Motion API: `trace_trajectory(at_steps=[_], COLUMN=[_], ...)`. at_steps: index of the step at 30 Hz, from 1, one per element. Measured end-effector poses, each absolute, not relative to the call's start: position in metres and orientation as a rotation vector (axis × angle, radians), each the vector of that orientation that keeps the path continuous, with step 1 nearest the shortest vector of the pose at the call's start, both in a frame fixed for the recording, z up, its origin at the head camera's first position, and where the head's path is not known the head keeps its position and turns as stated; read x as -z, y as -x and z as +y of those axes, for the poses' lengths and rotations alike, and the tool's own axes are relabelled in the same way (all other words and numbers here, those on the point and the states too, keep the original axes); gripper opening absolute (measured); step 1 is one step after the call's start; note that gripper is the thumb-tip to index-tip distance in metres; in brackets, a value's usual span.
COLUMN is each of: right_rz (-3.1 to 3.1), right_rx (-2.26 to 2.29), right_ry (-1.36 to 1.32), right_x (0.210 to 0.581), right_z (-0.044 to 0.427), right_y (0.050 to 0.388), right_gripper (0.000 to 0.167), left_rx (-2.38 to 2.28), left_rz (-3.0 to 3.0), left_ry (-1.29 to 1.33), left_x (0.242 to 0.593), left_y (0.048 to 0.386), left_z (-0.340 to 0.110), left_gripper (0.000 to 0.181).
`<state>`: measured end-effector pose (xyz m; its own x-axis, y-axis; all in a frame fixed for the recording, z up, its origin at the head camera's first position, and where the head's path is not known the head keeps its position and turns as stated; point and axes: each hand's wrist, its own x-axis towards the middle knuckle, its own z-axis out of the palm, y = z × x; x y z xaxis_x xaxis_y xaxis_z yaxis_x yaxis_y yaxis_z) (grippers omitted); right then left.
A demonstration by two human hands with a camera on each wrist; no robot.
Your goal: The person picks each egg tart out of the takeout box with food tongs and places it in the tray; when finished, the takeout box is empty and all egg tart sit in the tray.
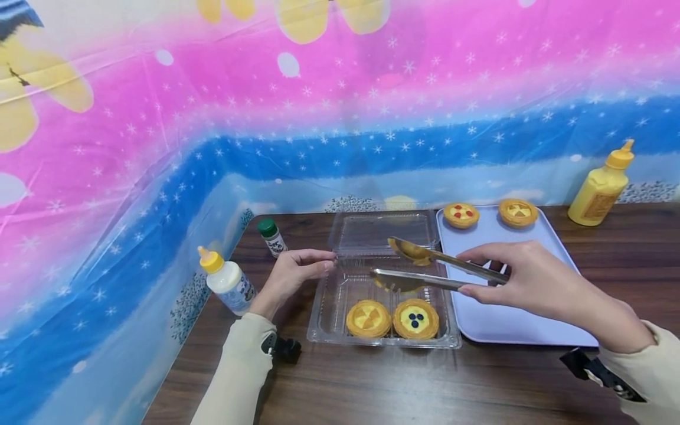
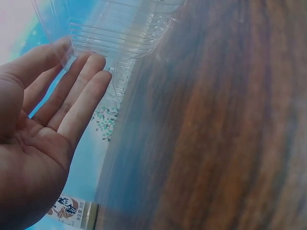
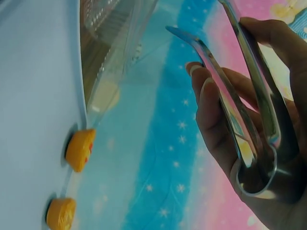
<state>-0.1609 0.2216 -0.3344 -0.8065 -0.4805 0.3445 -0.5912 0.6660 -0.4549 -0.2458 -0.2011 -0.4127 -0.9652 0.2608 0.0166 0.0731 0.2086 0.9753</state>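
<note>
My left hand pinches the left rim of a hinged clear plastic box between thumb and fingertips. The box's lid is folded back toward the wall. Along the box's near side lie a tart with wedge-shaped pieces and a blueberry tart. Over the box, my right hand holds metal tongs, their arms spread apart with nothing between the tips. In the right wrist view, the thumb and fingers lie along the two arms of the tongs.
A pale lavender tray stands right of the box, bearing a red-topped tart and another tart at its far end. A yellow squeeze bottle is behind right. A white bottle and a green-capped shaker stand left.
</note>
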Motion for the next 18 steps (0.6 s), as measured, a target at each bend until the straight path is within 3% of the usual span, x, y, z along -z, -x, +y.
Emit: trace_trajectory(at_steps=[18], right_rz=[-2.851], right_rx=[-1.077], right_ry=[-1.085], right_x=[0.342], right_z=[0.198], right_y=[0.166], right_gripper=[0.044], left_rx=[-1.889], left_rz=[2.293], left_ry=[-0.335], left_x=[0.413], left_y=[0.246], left_z=[-0.200], left_gripper=[0.028])
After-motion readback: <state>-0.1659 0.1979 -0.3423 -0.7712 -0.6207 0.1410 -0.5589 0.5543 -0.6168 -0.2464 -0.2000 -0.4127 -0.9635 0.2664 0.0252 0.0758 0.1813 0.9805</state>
